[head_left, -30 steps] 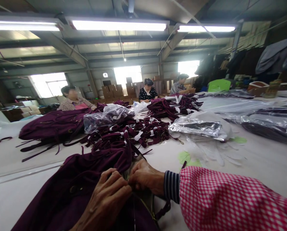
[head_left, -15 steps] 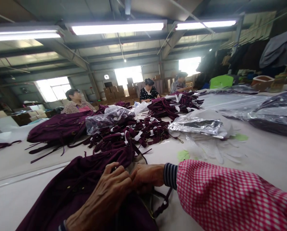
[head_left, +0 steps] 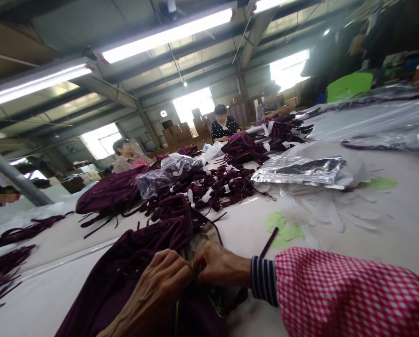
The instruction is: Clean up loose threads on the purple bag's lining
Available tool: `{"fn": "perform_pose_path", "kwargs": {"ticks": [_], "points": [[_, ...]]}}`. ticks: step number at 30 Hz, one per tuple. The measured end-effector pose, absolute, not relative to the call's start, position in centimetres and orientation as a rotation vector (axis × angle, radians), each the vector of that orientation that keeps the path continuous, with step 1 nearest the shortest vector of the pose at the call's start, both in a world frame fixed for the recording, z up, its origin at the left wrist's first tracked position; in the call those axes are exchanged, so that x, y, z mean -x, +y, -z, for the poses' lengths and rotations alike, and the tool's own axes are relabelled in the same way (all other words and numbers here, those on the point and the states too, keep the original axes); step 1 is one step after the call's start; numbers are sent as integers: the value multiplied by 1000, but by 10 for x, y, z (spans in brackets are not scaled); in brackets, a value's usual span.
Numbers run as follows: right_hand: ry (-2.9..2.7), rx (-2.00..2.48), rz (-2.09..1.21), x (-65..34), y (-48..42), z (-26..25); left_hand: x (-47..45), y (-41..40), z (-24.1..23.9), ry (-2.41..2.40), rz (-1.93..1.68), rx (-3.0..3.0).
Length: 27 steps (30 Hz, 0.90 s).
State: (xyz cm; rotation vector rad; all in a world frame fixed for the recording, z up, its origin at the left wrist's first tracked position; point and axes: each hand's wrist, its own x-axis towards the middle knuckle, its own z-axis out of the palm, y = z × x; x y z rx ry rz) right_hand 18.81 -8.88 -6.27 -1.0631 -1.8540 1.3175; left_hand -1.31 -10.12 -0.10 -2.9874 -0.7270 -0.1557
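A dark purple cloth bag (head_left: 104, 276) lies on the white table right in front of me, its beige lining (head_left: 205, 236) showing at the opening. My left hand (head_left: 163, 276) is closed on the bag's edge with curled fingers. Close beside it, my right hand (head_left: 221, 264) pinches at the opening, its fingertips nearly touching the left ones. What exactly lies between the fingertips is hidden. Brass-coloured zipper and metal fittings (head_left: 218, 306) show below my right hand.
Purple straps with white wraps (head_left: 213, 187) are heaped beyond the bag. Another purple bag (head_left: 109, 192) lies to the left. Clear plastic packaging (head_left: 300, 171) and green paper scraps (head_left: 283, 229) are to the right. Several people sit farther back, one in a dotted top (head_left: 225, 128).
The view has tilted and shifted left, bringing more purple straps into sight at the left. My right hand has come slightly apart from my left, with its fingers now pinching at the bag's opening.
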Motion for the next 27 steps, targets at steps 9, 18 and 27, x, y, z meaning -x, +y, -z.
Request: {"fn": "perform_pose_path", "kwargs": {"ticks": [9, 18, 27], "points": [[-1887, 1101, -1502, -191, -79, 57, 13, -102, 9, -608, 296, 2999], [-1820, 1002, -1637, -194, -78, 61, 11, -101, 7, -674, 115, 3074], [-1745, 1143, -873, -184, -101, 74, 10, -95, 7, -640, -27, 2970]]}}
